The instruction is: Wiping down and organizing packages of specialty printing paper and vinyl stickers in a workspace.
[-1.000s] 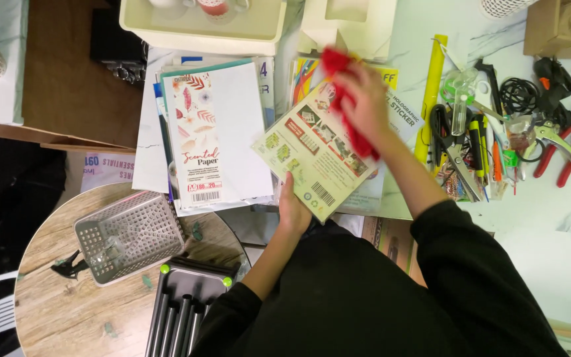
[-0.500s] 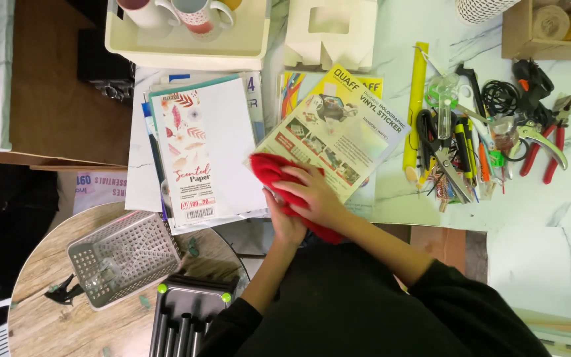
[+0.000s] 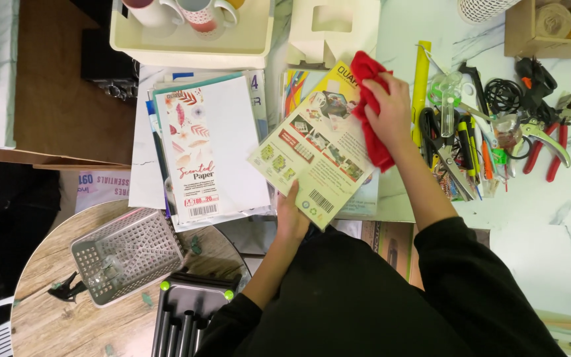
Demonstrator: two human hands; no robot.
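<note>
Wiping the printed card pack [image 3: 315, 158] with a red cloth [image 3: 370, 106], the right hand [image 3: 391, 109] is pressing its closed fingers down on the bunched fabric at the pack's far corner. Half a second ago the same hand and cloth were sitting at the pack's near edge, close to the body; they are now lying at the opposite end, toward the back of the counter [image 3: 563, 198]. That shift indicates a stroke running the full length of the pack, so most of its face is probably being covered by the wiping.

The left hand [image 3: 292, 215] is pinching the pack's near edge, thumb on top, and is holding it tilted slightly off the paper beneath. The pack is resting near the counter's front edge, overlapping a stack of paper sheets [image 3: 206, 152] on its left side.

To the right of the cloth, a yellow ruler [image 3: 420, 86] is lying just beside it, followed by a loose pile of pens and scissors [image 3: 464, 152] and red-handled pruners [image 3: 553, 139]. A cream tray [image 3: 186, 46] holding mugs is standing at the back edge. A metal mesh basket [image 3: 127, 254] is sitting on a round wooden table [image 3: 54, 317] below the counter's front left corner.
</note>
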